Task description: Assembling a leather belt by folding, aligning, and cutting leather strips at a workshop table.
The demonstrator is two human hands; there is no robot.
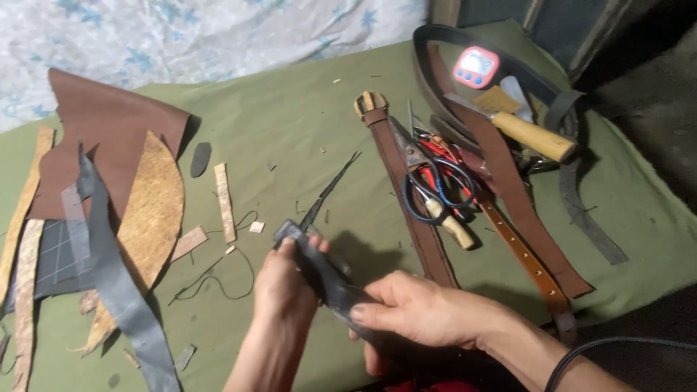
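A dark leather strip is being held just above the near edge of the bench, between both hands. Its upper end is being pinched by the left hand, fingers closed over the tip, while the lower part is being gripped by the right hand, thumb pressed on top. The strip is being kept slightly bent between the two grips.

Just beyond it, a thin dark sliver is lying on the green cloth, pointing towards the far edge. To the right, a brown belt with a buckle is being left stretched out, with scissors and a wooden-handled tool resting against it. Near the far right corner, a knife with a pale handle and a small pink timer are lying on further straps. Along the left edge, brown and grey leather offcuts are being kept in a loose pile, with loose thread beside them.

The strip could probably slip or twist if either pinch is loosened, since little of it is being held at the top end. A sleeve or wrist could also brush the blades close on the right, as those tools are lying open and near.
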